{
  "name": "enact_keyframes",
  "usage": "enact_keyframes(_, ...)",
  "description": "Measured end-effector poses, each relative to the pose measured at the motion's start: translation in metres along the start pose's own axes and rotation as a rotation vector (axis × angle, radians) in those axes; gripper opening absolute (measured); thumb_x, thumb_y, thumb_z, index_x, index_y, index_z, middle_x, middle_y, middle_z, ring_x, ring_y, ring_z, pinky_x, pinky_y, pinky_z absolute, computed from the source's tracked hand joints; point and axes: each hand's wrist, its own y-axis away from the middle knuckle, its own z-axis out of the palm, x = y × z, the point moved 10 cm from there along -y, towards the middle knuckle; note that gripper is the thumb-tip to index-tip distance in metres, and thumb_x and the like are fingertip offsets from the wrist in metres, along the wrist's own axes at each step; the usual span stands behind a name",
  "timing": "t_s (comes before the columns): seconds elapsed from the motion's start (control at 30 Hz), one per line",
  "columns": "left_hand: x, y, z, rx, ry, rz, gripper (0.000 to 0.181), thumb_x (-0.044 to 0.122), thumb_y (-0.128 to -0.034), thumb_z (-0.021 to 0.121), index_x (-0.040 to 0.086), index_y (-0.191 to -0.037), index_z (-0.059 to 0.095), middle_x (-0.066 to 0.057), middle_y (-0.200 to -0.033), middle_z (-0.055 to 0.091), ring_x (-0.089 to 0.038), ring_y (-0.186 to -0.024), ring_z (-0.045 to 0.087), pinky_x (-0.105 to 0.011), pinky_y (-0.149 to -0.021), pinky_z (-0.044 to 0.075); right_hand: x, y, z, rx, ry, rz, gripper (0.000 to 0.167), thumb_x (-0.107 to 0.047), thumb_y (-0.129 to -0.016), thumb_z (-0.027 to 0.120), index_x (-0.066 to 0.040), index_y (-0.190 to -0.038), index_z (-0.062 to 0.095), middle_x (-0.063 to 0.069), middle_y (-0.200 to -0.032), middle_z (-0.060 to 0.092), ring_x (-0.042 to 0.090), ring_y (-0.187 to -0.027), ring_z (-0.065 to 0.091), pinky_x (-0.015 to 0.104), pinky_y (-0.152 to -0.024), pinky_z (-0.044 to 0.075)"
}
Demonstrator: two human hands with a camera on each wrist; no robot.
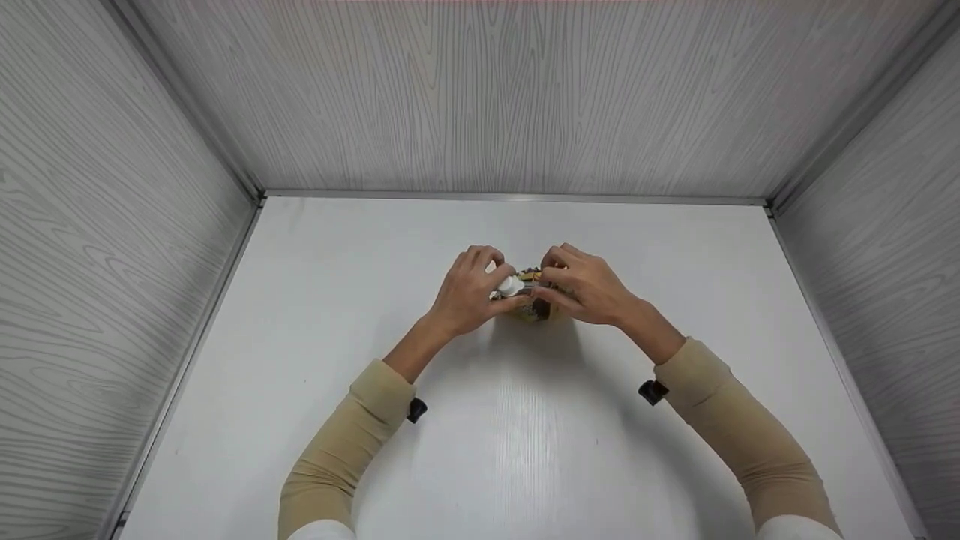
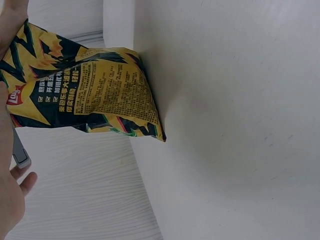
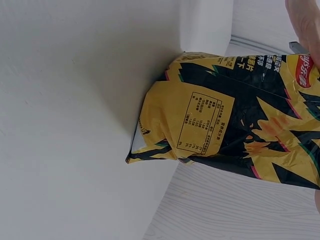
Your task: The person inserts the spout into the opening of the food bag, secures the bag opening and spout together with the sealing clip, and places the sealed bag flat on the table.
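A yellow and black Lay's chip bag (image 2: pixel 107 90) stands upright, its bottom edge on the white tabletop. In the head view, my left hand (image 1: pixel 469 289) is at the left of the bag's top and holds a white knob-like piece (image 1: pixel 511 286) between thumb and fingers. A thin grey bar (image 1: pixel 529 285) runs from this piece across the bag's top; its grey end (image 2: pixel 21 154) shows in the left wrist view. My right hand (image 1: pixel 589 285) pinches the right side of the bag's top. The right wrist view shows another printed face of the chip bag (image 3: pixel 210 120). Most fingertips are hidden.
The white tabletop (image 1: pixel 300 337) is bounded by a grey wood-grain back wall (image 1: pixel 480 97) and side walls (image 1: pixel 82 262). Small black devices (image 1: pixel 653 391) sit at both sleeve cuffs.
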Motion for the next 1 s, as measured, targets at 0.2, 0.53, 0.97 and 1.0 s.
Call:
enact_keyframes(0.2, -0.0004, 0.0006, 0.002, -0.022, 0.01, -0.01, 0.048, 0.06, -0.0937, 0.07, 0.016, -0.112, 0.069, -0.007, -0.116, 0.06, -0.026, -0.116, 0.058, -0.044, -0.1, 0.053, 0.0006, 0.0015, 0.0012, 0.004, -0.016, -0.003, 0.034, -0.039, -0.107, 0.06, -0.013, -0.087, 0.066, 0.01, -0.1, 0.067, 0.024, -0.084, 0.061, 0.041, -0.067, 0.054)
enact_keyframes(0.53, -0.0003, 0.0025, 0.0032, -0.032, -0.009, -0.002, 0.049, 0.062, -0.0935, 0.068, 0.017, -0.114, 0.07, -0.007, -0.118, 0.06, -0.026, -0.117, 0.059, -0.043, -0.1, 0.053, 0.0014, 0.0035, 0.0027, -0.015, 0.024, -0.001, 0.046, -0.052, -0.109, 0.05, -0.013, -0.089, 0.067, 0.011, -0.1, 0.067, 0.025, -0.083, 0.061, 0.041, -0.066, 0.055)
enact_keyframes(0.97, -0.0046, 0.0018, -0.0006, -0.066, 0.046, 0.001, 0.047, 0.057, -0.0944, 0.07, 0.015, -0.116, 0.071, -0.008, -0.12, 0.061, -0.025, -0.117, 0.058, -0.042, -0.103, 0.053, 0.0035, 0.0078, -0.0004, -0.005, 0.048, 0.022, 0.041, -0.052, -0.105, 0.057, -0.013, -0.1, 0.067, 0.008, -0.097, 0.065, 0.022, -0.079, 0.058, 0.04, -0.066, 0.054)
enact_keyframes(1.0, -0.005, 0.0018, -0.001, -0.064, 0.047, 0.001, 0.048, 0.058, -0.0943, 0.07, 0.015, -0.116, 0.071, -0.008, -0.12, 0.061, -0.025, -0.117, 0.058, -0.043, -0.103, 0.053, 0.0044, 0.0085, 0.0, -0.008, 0.048, 0.029, 0.039, -0.051, -0.105, 0.06, -0.013, -0.101, 0.067, 0.008, -0.098, 0.065, 0.022, -0.079, 0.058, 0.039, -0.066, 0.054)
